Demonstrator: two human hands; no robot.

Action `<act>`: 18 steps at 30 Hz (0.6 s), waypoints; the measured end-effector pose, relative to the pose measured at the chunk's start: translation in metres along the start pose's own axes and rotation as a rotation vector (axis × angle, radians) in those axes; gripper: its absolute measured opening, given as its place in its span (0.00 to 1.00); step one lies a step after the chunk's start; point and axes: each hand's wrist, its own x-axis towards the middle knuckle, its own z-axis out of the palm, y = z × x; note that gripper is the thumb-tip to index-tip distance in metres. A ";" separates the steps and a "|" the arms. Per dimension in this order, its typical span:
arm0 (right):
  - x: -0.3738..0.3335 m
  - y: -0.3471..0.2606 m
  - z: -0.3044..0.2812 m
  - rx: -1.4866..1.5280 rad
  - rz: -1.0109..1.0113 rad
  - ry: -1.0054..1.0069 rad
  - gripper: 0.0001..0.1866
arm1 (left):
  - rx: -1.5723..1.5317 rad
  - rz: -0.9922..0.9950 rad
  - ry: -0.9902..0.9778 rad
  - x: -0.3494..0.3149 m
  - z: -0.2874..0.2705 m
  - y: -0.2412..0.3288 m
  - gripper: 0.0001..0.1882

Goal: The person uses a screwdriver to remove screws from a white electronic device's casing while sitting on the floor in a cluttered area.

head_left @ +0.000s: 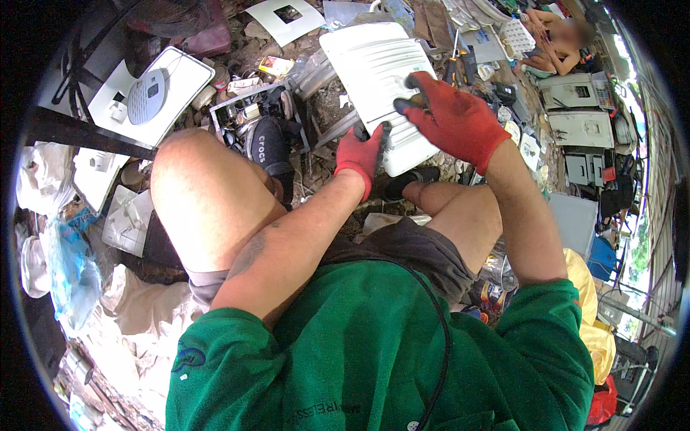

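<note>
Work site: uneven ground (332, 106) strewn with scrap parts, shaded; 12 o'clock taken as straight ahead of the wearer. Nearest, at 6 o'clock, was the wearer's green shirt (374, 337), with bare knees spread above it. A ribbed white panel (359, 68) lay tilted between and beyond the knees, just past 12 o'clock, its long axis running from 11 to 5 o'clock.

Left hand (361, 149), red-gloved with dark fingertips: fingers appeared closed about the panel's near left edge, low down; the underside grip was hidden. Right hand (454, 116), same glove: thumb and forefinger parted by a narrow gap over the panel's right half; contact could not be told. Key relation: the panel's middle lay at about 9 o'clock from the right fingertips and 12 o'clock from the left ones. The right was nearer the middle, the left nearer the 5 o'clock end.

At 9 o'clock from the left hand stood a dark shoe (277, 164); at 10, a metal-framed unit (248, 95) full of parts. A screwdriver (452, 72) lay past 2 o'clock from the panel. Farther off: a white sheet (266, 18) with a square opening, at 10 o'clock from the panel, and another person (566, 63) at 2 from the right hand.
</note>
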 end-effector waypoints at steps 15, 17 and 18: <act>-0.006 0.005 0.010 -0.150 -0.088 0.037 0.25 | -0.057 0.102 0.131 0.001 0.008 -0.009 0.20; -0.002 -0.004 0.000 -0.049 -0.238 0.005 0.27 | -0.010 0.171 0.130 0.004 0.002 -0.012 0.22; -0.002 0.000 0.003 -0.012 -0.313 0.060 0.27 | 0.011 0.204 0.118 0.004 0.002 -0.010 0.24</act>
